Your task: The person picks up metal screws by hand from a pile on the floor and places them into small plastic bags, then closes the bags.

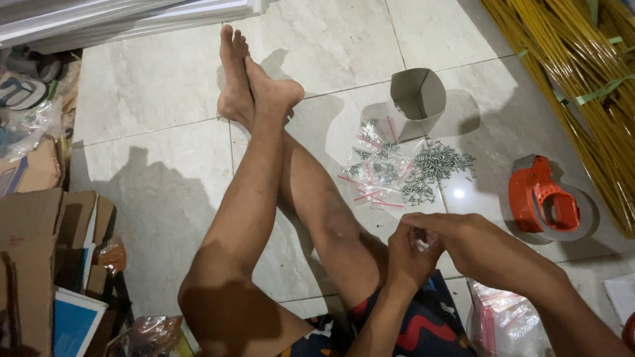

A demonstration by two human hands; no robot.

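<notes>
Two hands, left hand (409, 254) and right hand (444, 228), pinching small clear bag (421, 239)

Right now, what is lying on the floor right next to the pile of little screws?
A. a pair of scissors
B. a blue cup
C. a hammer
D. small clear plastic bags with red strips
D: small clear bags with red strips lie on the tiles, touching the left side of the screw pile, just below a bent grey cardboard piece.
</notes>
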